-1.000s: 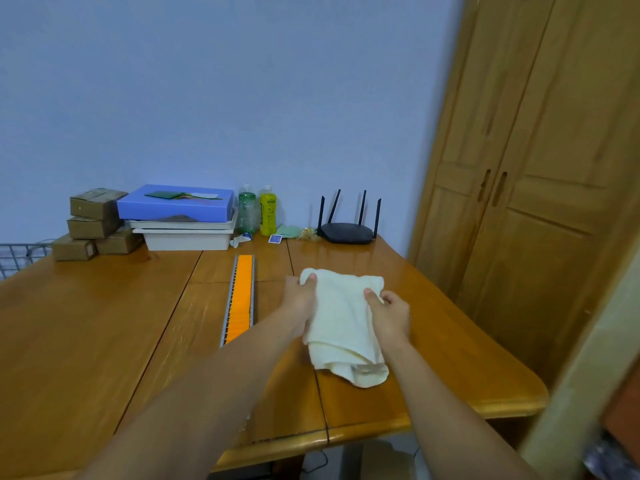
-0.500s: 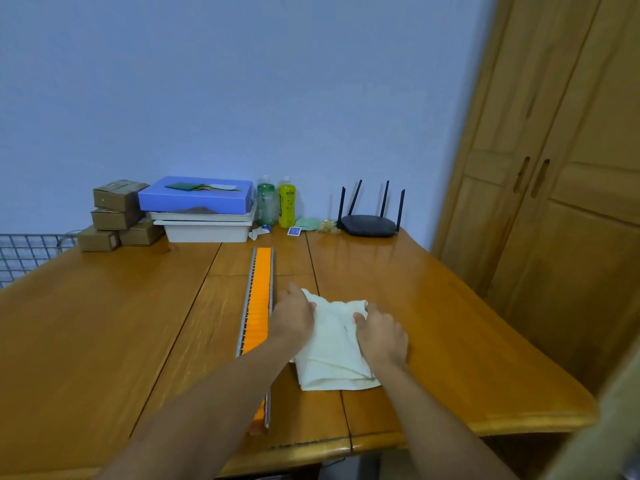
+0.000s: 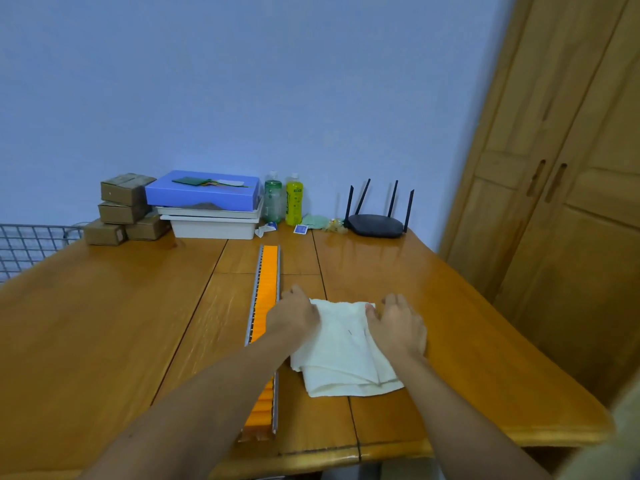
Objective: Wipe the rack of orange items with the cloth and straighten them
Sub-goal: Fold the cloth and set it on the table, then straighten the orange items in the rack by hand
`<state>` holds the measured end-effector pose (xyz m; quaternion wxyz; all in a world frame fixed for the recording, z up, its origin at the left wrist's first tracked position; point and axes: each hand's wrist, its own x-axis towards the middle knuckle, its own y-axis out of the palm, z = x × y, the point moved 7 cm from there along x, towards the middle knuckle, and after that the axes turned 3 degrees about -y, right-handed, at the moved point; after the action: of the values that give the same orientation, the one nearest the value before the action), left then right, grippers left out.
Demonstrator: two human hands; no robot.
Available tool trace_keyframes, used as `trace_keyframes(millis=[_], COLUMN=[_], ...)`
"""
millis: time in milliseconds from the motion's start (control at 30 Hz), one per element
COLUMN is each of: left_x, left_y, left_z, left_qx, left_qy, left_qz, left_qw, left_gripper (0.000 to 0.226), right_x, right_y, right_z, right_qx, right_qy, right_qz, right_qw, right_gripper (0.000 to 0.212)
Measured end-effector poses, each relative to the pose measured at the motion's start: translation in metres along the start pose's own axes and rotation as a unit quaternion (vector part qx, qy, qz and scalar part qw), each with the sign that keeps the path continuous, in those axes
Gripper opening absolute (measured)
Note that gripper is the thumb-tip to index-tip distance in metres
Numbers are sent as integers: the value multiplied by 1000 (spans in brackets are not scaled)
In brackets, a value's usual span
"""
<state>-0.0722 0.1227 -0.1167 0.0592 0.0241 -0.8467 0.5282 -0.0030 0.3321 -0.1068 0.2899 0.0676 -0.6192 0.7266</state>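
1. Two hands rest on the cloth (image 3: 346, 351), which lies folded flat on the table (image 3: 104, 323) just to the right of the rack (image 3: 265, 306). The left hand (image 3: 294, 315) presses its left edge, fingers curled down over the fabric; the right hand (image 3: 401, 325) lies on its right side, fingers spread and flat. Neither hand has it bunched in a grip.

2. The rack is a long, narrow grey rail running away from the person, filled with a row of orange items (image 3: 268, 271). The left forearm crosses over its near part and hides a stretch of the row.

3. Judging by this, wiping has not begun: the cloth touches the table only, not the rack.

4. Risks from here:
   - The left forearm hangs low over the rail; dragging it sideways could knock the orange pieces out of line or shove the whole rail.
   - A loose, thick fold may snag on the rail's toothed edges and pull pieces up.
   - Wiping with one hand and no brace could slide the light rail along the smooth, glossy wood.
   - The rail's near end sits close to the table edge, so a pull toward the body could tip it off.
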Motion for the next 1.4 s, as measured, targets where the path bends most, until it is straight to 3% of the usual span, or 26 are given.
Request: trace_keyframes(millis=[167,500,700,967,1200,1400], left_x=[14,56,93,138,175,200], left_y=[-21,-44,-36,-24,-12,-7], left_z=[15,66,85,100,110,111], left_qx=[-37,0,-3,-29,-98,-130], left_qy=[27,16,5,-5,0,-4], left_qz=[6,9,12,28,50,52], left_qw=[999,1000,1000,999,994,990], left_gripper=[34,22,26,15,30,35], right_x=[15,47,76,119,152,177], right_y=[-6,22,56,102,154,182], right_z=[34,139,173,202,221,224], right_qx=[44,126,141,141,146,138], right_qy=[-51,-193,-197,-172,-136,-113], right_qz=[-50,43,96,162,211,233], right_qw=[996,972,965,962,957,956], right_gripper=[31,31,39,36,55,57])
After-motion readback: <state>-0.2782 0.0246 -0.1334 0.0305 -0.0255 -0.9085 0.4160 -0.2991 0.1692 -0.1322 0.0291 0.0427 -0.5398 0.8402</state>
